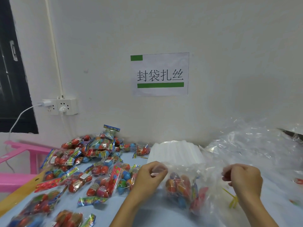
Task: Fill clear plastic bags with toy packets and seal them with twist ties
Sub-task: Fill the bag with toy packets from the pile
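Observation:
A clear plastic bag point(195, 176) hangs between my two hands, just above the blue table. Several colourful toy packets point(183, 189) sit inside it. My left hand point(150, 176) pinches the bag's rim on the left side. My right hand point(244, 179) pinches the rim on the right side. The rim is stretched between them. Yellow twist ties point(232, 198) lie on the table below my right hand. Loose toy packets point(91, 161) are heaped across the left half of the table.
A stack of flat white bags point(175, 151) lies behind the held bag. A pile of crumpled clear plastic point(255, 145) fills the right side. A pink plastic stool point(18, 163) stands to the left. A wall socket point(60, 106) and a paper sign point(160, 74) are on the wall.

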